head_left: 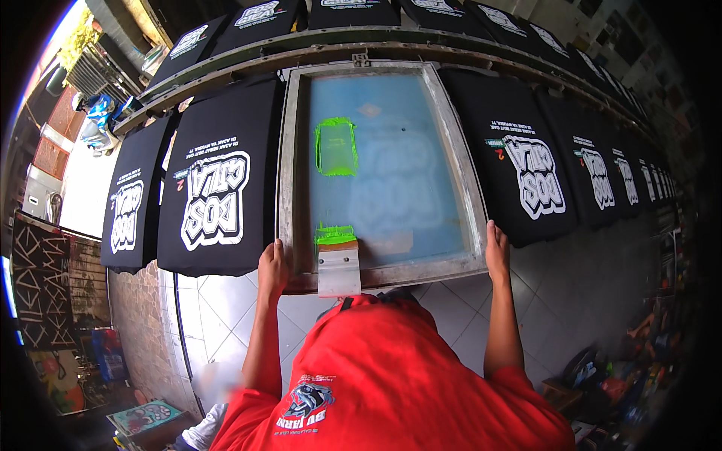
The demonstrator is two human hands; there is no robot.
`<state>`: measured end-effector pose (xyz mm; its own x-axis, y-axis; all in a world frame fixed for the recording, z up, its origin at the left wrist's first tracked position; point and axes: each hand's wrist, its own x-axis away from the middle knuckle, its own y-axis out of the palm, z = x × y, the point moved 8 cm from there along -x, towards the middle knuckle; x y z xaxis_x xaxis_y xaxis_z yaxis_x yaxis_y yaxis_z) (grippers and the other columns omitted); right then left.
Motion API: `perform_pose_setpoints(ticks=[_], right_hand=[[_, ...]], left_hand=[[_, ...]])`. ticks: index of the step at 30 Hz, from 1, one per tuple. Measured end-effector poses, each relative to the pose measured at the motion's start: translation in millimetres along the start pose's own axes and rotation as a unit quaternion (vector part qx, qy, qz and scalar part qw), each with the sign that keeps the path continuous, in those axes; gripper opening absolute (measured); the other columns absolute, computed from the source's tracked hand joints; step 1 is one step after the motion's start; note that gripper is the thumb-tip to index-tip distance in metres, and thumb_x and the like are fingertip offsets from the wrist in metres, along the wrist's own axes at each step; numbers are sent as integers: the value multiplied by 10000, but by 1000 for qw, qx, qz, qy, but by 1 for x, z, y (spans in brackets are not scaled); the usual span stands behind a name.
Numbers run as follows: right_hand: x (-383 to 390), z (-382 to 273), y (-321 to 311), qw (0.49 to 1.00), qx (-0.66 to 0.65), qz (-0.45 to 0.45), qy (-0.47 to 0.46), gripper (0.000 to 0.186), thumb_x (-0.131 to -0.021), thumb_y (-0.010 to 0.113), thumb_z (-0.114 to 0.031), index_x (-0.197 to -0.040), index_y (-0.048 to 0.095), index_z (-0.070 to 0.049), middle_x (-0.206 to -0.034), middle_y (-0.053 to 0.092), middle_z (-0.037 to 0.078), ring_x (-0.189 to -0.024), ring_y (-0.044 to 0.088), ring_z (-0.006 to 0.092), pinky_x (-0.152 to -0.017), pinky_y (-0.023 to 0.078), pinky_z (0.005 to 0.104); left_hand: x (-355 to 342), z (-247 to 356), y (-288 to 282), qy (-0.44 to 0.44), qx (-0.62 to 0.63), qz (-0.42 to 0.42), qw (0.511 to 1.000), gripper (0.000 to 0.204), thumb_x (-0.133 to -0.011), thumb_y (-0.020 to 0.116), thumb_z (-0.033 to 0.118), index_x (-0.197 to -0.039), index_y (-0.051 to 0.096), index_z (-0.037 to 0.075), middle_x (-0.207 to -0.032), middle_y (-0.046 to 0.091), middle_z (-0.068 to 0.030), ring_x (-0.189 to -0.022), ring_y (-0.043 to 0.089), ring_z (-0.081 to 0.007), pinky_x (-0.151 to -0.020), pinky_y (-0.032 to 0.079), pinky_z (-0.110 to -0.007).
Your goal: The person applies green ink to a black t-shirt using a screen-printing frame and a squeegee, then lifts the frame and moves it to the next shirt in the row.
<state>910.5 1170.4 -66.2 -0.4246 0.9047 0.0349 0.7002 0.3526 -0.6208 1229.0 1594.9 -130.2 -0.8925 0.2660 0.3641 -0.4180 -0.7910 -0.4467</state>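
Alignment, I judge: left hand (274,264) and right hand (497,252) clasp opposite sides of the grey, rectangular, blue-mesh frame (453,154); next likely: seat squarely.

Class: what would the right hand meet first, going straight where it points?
The right hand would probably meet the nearest black cloth shirt with white print, or pass above it; depth is unclear.

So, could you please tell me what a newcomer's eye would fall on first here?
Most likely the vivid green ink, smeared in two patches on the left part of the blue mesh. Next come the black shirts with white prints on both sides of the frame, which the left hand and right hand hold near its lower corners. The red shirt fills the bottom middle.
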Motion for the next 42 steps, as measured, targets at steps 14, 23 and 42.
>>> perform_pose_setpoints(ticks=[14, 23, 42], right_hand=[[-12, 50, 22, 990, -55, -43, 120, 652, -943, 376, -514, -1271, 473, 41, -1305, 488, 214, -1249, 427, 322, -1028, 317, 352], [38, 9, -15, 997, -8, 14, -80, 411, -877, 589, -233, -1207, 527, 4, -1221, 530, 164, -1137, 508, 298, -946, 403, 373], [195, -182, 201, 780, 262, -313, -475, 578, -644, 775, -225, -1152, 550, -63, -1149, 520, 89, -1081, 501, 269, -890, 427, 387]], left_hand=[[-28, -31, 22, 64, 32, -2, 997, 390, -979, 410, 315, -897, 519, -51, -745, 558, -175, -693, 533, -229, -655, 441, -347], [14, -52, 11, 39, 163, -35, 985, 356, -983, 440, 310, -1058, 551, -20, -890, 579, -46, -802, 505, -101, -728, 426, -239], [31, -10, -8, 124, 25, 137, 982, 263, -896, 582, 238, -1070, 580, 41, -729, 651, -147, -575, 589, -195, -538, 439, -323]])
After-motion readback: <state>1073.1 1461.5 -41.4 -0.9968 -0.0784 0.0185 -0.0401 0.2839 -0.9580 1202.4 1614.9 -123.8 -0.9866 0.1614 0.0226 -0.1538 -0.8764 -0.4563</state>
